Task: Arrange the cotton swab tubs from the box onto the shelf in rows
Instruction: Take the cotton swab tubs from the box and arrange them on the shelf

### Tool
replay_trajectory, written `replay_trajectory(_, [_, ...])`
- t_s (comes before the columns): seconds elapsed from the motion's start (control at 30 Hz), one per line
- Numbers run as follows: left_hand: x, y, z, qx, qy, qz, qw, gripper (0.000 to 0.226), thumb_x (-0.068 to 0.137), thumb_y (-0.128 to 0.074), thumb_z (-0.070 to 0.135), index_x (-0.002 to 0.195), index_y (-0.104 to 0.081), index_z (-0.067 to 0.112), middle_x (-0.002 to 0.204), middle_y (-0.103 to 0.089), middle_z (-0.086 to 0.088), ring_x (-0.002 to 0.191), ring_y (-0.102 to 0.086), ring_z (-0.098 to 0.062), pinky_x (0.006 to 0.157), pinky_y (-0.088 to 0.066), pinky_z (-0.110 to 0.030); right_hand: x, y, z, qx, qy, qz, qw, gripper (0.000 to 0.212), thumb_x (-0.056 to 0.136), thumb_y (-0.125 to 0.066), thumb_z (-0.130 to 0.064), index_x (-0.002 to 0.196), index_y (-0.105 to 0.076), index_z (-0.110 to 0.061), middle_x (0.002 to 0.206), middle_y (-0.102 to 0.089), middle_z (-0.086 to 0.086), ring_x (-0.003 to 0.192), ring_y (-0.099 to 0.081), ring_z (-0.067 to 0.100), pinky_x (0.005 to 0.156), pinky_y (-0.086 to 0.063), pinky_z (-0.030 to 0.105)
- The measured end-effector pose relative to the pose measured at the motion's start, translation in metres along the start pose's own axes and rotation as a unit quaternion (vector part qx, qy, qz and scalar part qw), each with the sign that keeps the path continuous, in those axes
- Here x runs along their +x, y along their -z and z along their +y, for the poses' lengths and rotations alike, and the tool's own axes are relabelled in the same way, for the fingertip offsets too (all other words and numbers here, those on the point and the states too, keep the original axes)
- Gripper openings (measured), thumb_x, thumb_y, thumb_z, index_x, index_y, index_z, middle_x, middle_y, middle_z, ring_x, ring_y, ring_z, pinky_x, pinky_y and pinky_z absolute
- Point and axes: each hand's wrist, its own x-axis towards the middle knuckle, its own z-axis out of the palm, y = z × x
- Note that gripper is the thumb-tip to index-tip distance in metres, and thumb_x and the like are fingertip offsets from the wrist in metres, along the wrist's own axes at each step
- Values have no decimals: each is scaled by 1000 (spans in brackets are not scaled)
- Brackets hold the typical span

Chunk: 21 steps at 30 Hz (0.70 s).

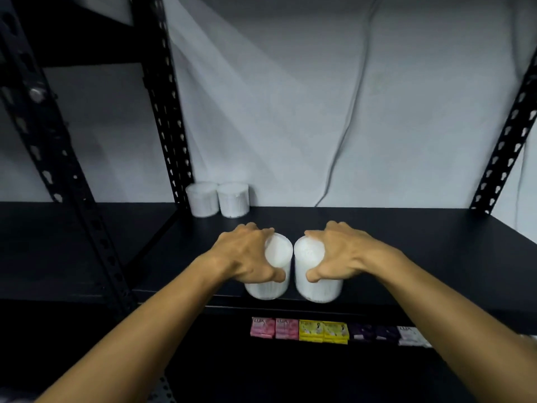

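Note:
Two white cotton swab tubs stand side by side at the back left of the black shelf (377, 242): one tub (202, 199) by the upright and a second tub (234, 200) just right of it. My left hand (245, 254) grips a third tub (274, 271) from above at the shelf's front edge. My right hand (338, 251) grips a fourth tub (315, 274) the same way, close beside the third. Both held tubs are upright. The box is out of view.
Black perforated uprights (167, 117) frame the shelf on the left and at the far right (505, 141). A grey cable (345, 135) hangs down the white wall behind. On the shelf below sits a row of soap packs (322, 331) in pink, yellow, purple and white.

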Motion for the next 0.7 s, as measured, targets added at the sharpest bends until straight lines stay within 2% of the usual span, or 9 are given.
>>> replay_trajectory(0.3, [12,1,-7,-12,12,-22,1000,99,66,-60,68,150,-22,30,141,-40,-3,130,-39,-25,99,-37,-44,14,-2,-4,29,-19,-3,999,95,67,-59,-59,147,-15,-34,137,-34,5,131,-27,26,97,-37,39])
replay_trajectory(0.37, [12,0,-9,-12,7,-26,1000,102,67,-59,68,151,-16,31,146,-35,-2,133,-36,-24,101,-35,-45,13,-3,-3,26,-15,-1,1000,97,68,-57,-59,148,-10,-34,141,-32,5,133,-25,26,98,-36,39])
replay_trajectory(0.43, [10,-2,-13,-12,-2,-15,1000,108,67,-59,72,152,-6,32,153,-26,0,139,-27,-22,105,-32,-46,10,-6,0,25,-4,12,1000,100,70,-57,-60,149,-2,-33,151,-20,6,139,-17,26,104,-31,42])
replay_trajectory(0.5, [0,-6,-16,-8,-26,41,999,109,69,-59,73,152,-2,31,157,-16,3,143,-15,-17,108,-30,-44,2,-12,4,41,30,55,997,101,71,-59,-59,148,2,-33,157,-2,2,144,-1,23,112,-20,41])
replay_trajectory(0.57, [-14,-12,-17,4,-64,128,990,100,74,-60,67,152,-10,30,157,-15,3,143,-12,-13,108,-30,-37,-9,-23,9,58,81,116,988,96,74,-59,-56,148,0,-36,157,9,-6,143,11,14,115,-10,36])
replay_trajectory(0.63, [-28,-22,-17,26,-107,198,974,88,78,-62,60,150,-22,28,155,-22,3,142,-18,-13,107,-30,-29,-19,-37,13,45,117,161,979,88,79,-57,-53,148,-4,-36,156,11,-12,142,15,8,114,-6,31])
replay_trajectory(0.7, [-36,-34,-17,72,-132,239,959,83,73,-70,54,143,-39,22,148,-39,-2,136,-36,-19,105,-32,-27,-25,-50,16,17,132,188,973,82,84,-54,-52,148,-7,-32,156,9,-11,142,14,7,114,-5,27])
